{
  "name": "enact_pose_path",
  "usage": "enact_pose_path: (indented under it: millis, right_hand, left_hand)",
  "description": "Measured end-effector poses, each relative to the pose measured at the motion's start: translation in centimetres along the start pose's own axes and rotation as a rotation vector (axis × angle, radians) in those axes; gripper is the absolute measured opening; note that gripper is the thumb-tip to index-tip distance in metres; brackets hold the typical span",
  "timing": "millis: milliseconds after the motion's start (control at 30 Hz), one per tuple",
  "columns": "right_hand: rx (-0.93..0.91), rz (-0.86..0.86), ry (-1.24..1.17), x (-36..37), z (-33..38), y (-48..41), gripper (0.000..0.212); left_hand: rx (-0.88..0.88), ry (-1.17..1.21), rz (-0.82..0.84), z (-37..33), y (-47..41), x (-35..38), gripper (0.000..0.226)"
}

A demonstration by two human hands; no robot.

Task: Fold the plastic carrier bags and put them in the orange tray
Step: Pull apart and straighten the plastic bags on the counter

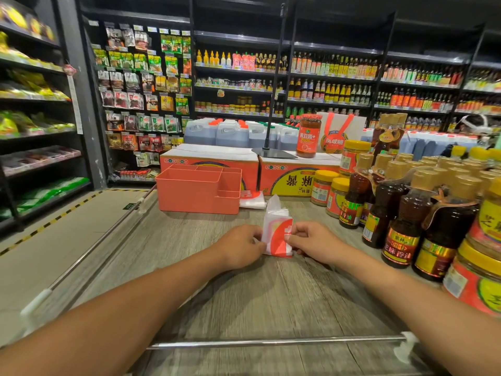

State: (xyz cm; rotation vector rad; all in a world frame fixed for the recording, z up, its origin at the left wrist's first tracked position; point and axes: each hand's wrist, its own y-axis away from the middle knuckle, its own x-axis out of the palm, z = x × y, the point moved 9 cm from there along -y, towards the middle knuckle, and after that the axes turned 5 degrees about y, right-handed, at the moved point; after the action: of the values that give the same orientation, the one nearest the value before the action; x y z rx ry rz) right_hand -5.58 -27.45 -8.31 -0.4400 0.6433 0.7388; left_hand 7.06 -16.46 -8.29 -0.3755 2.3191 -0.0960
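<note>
both hands meet on a narrow folded carrier bag (pixel 278 236): the left hand (pixel 241 246) has its fingers curled in against the bag's left edge and pinches it, and the right hand (pixel 311 241) pinches the right edge between thumb and fingertips. the bag, white with a red print, sits on the wooden table top (pixel 244 294) between the two hands, its loose white end sticking up just beyond the knuckles. the orange tray (pixel 198 189), divided into compartments, stands well beyond the left hand. a second carrier bag (pixel 253 200) lies flat against the tray's right side, beyond both hands. dark sauce bottles (pixel 401 226) stand near the outer side of the right hand. a metal rail (pixel 271 341) runs between the forearms, on the near side of the hands.
</note>
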Motion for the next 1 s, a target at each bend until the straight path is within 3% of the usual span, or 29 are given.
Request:
enact_pose_path:
  millis: [200,300,367,467,567,767,1000]
  right_hand:
    - [0.038,-0.1,0.147,-0.7,-0.6,-0.3,0.008]
    - [0.056,-0.136,0.173,-0.9,-0.7,-0.3,0.049]
    - [0.022,-0.15,0.293,-1.0,-0.3,-0.2,0.063]
    - [-0.114,-0.132,0.447,-0.6,0.9,0.0,0.041]
    - [-0.218,-0.04,0.588,0.9,1.7,-0.1,0.025]
    - [-0.225,0.097,0.689,2.1,1.5,0.7,0.061]
    - [-0.379,0.176,0.612,2.4,2.5,1.7,0.052]
  left_hand:
    - [0.068,-0.151,-0.034,-0.7,-0.1,0.1,0.032]
    - [0.037,-0.138,-0.07,0.0,-0.4,0.0,0.018]
    - [0.021,-0.101,-0.084,0.3,-0.3,0.0,0.04]
    - [0.066,-0.189,-0.125,0.0,-0.2,-0.1,0.056]
    - [0.12,-0.327,-0.103,-0.1,-0.5,0.4,0.044]
    - [0.073,-0.483,0.076,0.5,-0.5,1.6,0.052]
    - [0.061,-0.371,0.167,1.0,-0.2,1.2,0.056]
